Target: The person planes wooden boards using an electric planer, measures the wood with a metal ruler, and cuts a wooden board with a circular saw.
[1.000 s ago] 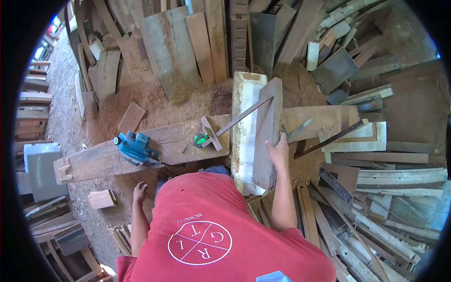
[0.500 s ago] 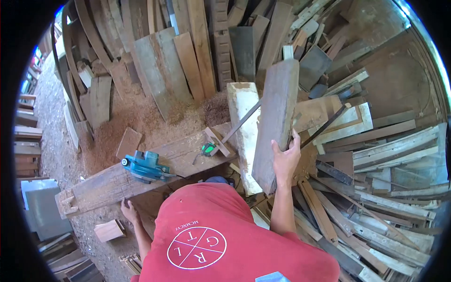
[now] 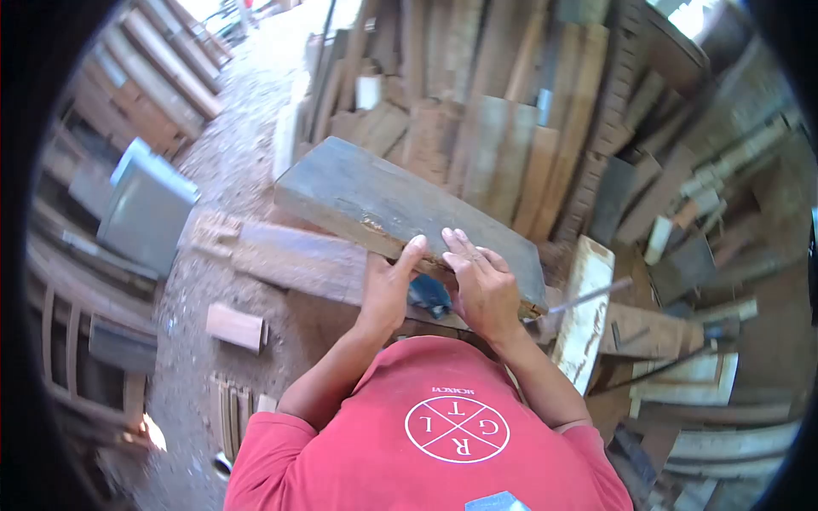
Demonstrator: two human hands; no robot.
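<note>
A thick, weathered grey wooden plank (image 3: 400, 209) is raised in front of me, slanting from upper left to lower right. My left hand (image 3: 386, 285) grips its near edge close to the middle, thumb up and the other fingers hidden beneath. Just to the right, my right hand (image 3: 486, 285) clasps the same edge, several fingers lying over the top face. Partly covered by the plank and hands is a blue power tool, apparently a planer (image 3: 429, 295). It rests on a long, heavy timber beam (image 3: 298, 262) with a notched left end.
White-painted timber (image 3: 588, 294) stands to the right, with a thin bar beside it. A small wood block (image 3: 235, 328) lies on the ground at left. Boards (image 3: 503, 145) lean upright across the back. More timber is stacked at both sides, near a grey panel (image 3: 145, 209).
The plank has swung from upright on the right to a slanted position over the beam. My left hand has left the beam's edge and taken hold of the plank. The view has turned left.
</note>
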